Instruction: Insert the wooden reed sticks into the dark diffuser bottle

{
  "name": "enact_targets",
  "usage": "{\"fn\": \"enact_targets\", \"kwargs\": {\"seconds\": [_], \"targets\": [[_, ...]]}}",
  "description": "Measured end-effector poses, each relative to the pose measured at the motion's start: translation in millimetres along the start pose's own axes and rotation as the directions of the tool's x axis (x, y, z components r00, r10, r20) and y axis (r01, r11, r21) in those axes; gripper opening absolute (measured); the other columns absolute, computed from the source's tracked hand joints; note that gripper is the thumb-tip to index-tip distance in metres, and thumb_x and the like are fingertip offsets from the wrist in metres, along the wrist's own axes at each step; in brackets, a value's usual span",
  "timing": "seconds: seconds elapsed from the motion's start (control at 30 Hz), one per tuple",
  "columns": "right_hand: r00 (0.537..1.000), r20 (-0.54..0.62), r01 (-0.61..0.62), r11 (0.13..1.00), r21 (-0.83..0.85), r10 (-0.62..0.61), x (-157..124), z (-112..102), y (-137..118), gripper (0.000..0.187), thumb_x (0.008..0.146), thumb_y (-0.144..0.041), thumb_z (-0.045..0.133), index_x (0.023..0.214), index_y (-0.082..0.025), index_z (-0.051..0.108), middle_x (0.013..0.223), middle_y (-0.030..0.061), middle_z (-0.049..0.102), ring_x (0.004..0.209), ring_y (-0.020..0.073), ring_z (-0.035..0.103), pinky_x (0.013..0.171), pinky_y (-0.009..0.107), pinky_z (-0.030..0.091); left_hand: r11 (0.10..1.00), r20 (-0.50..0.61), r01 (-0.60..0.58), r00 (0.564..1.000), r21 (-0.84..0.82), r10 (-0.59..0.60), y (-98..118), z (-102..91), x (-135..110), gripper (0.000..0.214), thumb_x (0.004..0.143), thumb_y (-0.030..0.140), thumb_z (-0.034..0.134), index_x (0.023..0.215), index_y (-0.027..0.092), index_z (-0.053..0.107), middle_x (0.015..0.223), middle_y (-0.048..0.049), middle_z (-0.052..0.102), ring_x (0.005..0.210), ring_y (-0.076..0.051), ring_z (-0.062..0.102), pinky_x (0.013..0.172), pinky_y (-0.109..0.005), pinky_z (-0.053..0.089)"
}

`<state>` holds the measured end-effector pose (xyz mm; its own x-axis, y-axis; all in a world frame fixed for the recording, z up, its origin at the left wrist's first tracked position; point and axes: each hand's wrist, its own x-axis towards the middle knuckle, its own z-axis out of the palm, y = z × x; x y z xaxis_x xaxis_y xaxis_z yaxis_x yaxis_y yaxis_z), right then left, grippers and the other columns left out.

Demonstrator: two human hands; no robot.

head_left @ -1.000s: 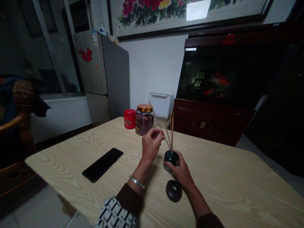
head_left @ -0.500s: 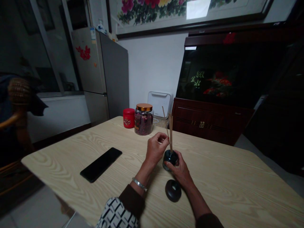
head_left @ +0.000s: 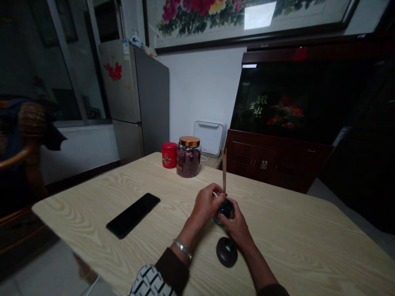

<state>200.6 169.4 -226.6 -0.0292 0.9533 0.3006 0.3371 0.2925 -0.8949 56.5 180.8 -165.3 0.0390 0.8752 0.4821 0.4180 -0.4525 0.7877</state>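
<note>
A small dark round bottle (head_left: 226, 208) stands on the light wooden table (head_left: 293, 234). Thin reed sticks (head_left: 224, 170) rise upright from its neck in a tight bunch. My right hand (head_left: 237, 225) is wrapped round the bottle from the near side. My left hand (head_left: 207, 202) is closed in a pinch at the bottle's neck, at the foot of the sticks. A dark round cap (head_left: 226, 251) with a pale centre lies on the table just in front of my right wrist.
A black phone (head_left: 133, 214) lies flat to the left. At the table's far edge stand a red tin (head_left: 169, 155) and a glass jar with a copper lid (head_left: 188, 156). Behind are a fridge (head_left: 135, 98), a dark cabinet (head_left: 277, 158) and a white appliance (head_left: 210, 135). A chair (head_left: 21, 160) stands at left.
My left hand has come down from mid-stick height to the bottle's neck. The sticks, spread apart a second ago, now stand together upright. My right hand has stayed on the bottle.
</note>
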Motion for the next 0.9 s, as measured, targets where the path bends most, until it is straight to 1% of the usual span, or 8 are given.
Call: {"fn": "enact_targets", "kwargs": {"seconds": [0.1, 0.17, 0.23, 0.33, 0.4, 0.73, 0.83, 0.9], "targets": [[1.0, -0.005, -0.027, 1.0, -0.005, 0.027, -1.3, 0.1, -2.6, 0.061, 0.07, -0.043, 0.069, 0.123, -0.021, 0.048, 0.109, 0.0072, 0.066, 0.096, 0.0249, 0.063, 0.088, 0.039, 0.047, 0.997, -0.115, 0.035, 0.993, 0.062, -0.028, -9.3, -7.8, -10.0, 0.021, 0.086, 0.037, 0.051, 0.079, 0.018, 0.059, 0.072, 0.0016, 0.062, 0.063, -0.011, 0.053, 0.06, -0.022, 0.036], [0.999, -0.008, -0.044, 0.999, -0.011, 0.044, -2.5, 0.5, -6.1, 0.062, 0.07, -0.044, 0.069, 0.123, -0.021, 0.048, 0.109, 0.0073, 0.067, 0.095, 0.0246, 0.064, 0.088, 0.038, 0.048, 0.985, -0.197, 0.096, 0.978, 0.143, -0.067, -20.6, -10.1, -16.7, 0.027, 0.089, 0.039, 0.045, 0.074, 0.019, 0.055, 0.066, 0.002, 0.058, 0.061, -0.012, 0.051, 0.059, -0.022, 0.033], [0.998, -0.023, -0.055, 0.998, -0.011, 0.054, -2.6, 1.6, -9.2, 0.062, 0.069, -0.045, 0.07, 0.122, -0.02, 0.049, 0.105, 0.0072, 0.068, 0.092, 0.0245, 0.065, 0.085, 0.037, 0.049, 0.962, -0.222, 0.167, 0.968, 0.218, -0.118, -33.7, -8.5, -21.5, 0.026, 0.09, 0.035, 0.043, 0.072, 0.019, 0.053, 0.065, 0.0017, 0.057, 0.062, -0.012, 0.051, 0.058, -0.023, 0.031], [0.995, -0.084, -0.057, 0.998, -0.018, 0.055, 2.1, 4.3, -9.7, 0.062, 0.068, -0.046, 0.07, 0.12, -0.019, 0.051, 0.1, 0.0068, 0.069, 0.088, 0.0244, 0.065, 0.083, 0.037, 0.05, 0.92, -0.211, 0.255, 0.957, 0.296, -0.197, -49.9, -2.0, -24.3, 0.02, 0.089, 0.03, 0.045, 0.073, 0.02, 0.052, 0.07, 0.0001, 0.06, 0.066, -0.013, 0.054, 0.06, -0.024, 0.03], [0.991, -0.125, -0.049, 0.998, -0.036, 0.044, 9.4, 5.8, -6.8, 0.062, 0.068, -0.047, 0.07, 0.12, -0.019, 0.051, 0.099, 0.0068, 0.069, 0.087, 0.0243, 0.065, 0.083, 0.037, 0.05, 0.909, -0.189, 0.266, 0.958, 0.32, -0.214, -55.1, 1.4, -24.7, 0.018, 0.089, 0.029, 0.045, 0.075, 0.02, 0.053, 0.073, -0.0008, 0.062, 0.069, -0.014, 0.056, 0.061, -0.025, 0.03], [0.964, -0.265, -0.037, 0.986, -0.161, -0.007, 58.2, 9.5, 10.4, 0.059, 0.065, -0.056, 0.068, 0.11, -0.019, 0.052, 0.094, 0.007, 0.068, 0.089, 0.0276, 0.066, 0.082, 0.04, 0.049, 0.897, -0.106, 0.276, 0.961, 0.346, -0.255, -58.0, 3.0, -27.9, 0.017, 0.09, 0.027, 0.043, 0.082, 0.021, 0.057, 0.082, -0.003, 0.066, 0.077, -0.016, 0.06, 0.065, -0.025, 0.033], [0.961, -0.275, -0.019, 0.984, -0.175, -0.03, 58.0, 11.8, 15.5, 0.064, 0.066, -0.057, 0.067, 0.113, -0.017, 0.049, 0.102, 0.0109, 0.067, 0.095, 0.0288, 0.064, 0.086, 0.041, 0.048, 0.887, -0.095, 0.278, 0.96, 0.367, -0.262, -59.3, 4.3, -26.1, 0.018, 0.09, 0.029, 0.043, 0.082, 0.021, 0.057, 0.083, -0.003, 0.067, 0.078, -0.016, 0.061, 0.065, -0.025, 0.033], [0.954, -0.291, 0.02, 0.987, -0.162, -0.067, 48.7, 9.7, 19.2, 0.068, 0.068, -0.057, 0.066, 0.117, -0.015, 0.047, 0.109, 0.0143, 0.064, 0.101, 0.03, 0.063, 0.088, 0.041, 0.047, 0.887, -0.085, 0.275, 0.961, 0.37, -0.262, -58.8, 4.3, -26.3, 0.019, 0.09, 0.03, 0.043, 0.082, 0.021, 0.058, 0.083, -0.0029, 0.068, 0.078, -0.016, 0.061, 0.065, -0.025, 0.034]]}}
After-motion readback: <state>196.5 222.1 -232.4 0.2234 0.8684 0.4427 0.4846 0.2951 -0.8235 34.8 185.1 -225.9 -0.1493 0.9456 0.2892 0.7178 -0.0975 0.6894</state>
